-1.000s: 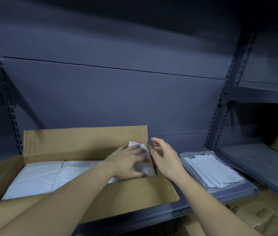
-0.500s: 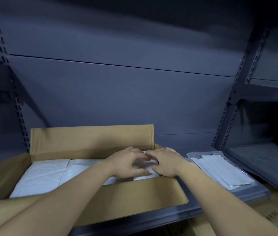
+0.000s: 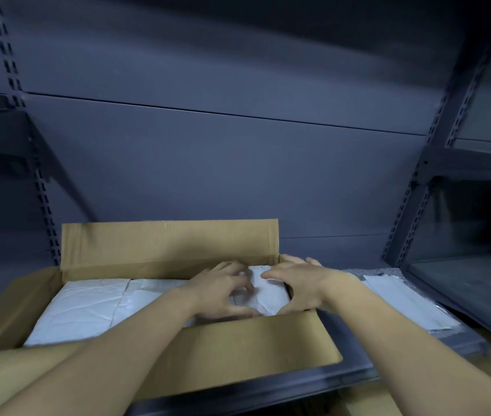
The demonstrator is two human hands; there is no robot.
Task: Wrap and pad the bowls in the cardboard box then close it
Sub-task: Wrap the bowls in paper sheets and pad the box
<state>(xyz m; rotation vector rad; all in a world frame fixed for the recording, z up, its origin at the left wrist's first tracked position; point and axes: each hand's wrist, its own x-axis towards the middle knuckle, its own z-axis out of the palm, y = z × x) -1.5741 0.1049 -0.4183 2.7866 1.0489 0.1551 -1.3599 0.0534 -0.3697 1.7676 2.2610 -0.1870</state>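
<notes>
At the cardboard box's [image 3: 238, 352] 3 o'clock end, left hand [image 3: 223, 291] pinches white padding [image 3: 265, 295], right hand [image 3: 297, 283] presses flat; tuck evenly, gently.

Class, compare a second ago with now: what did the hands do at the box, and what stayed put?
The right hand moved left from the right edge of the cardboard box onto the white padding at that end, joining the left hand, which stayed on it, its fingers now curled round it. The box, its open flaps and the remaining padding stayed put.
</notes>
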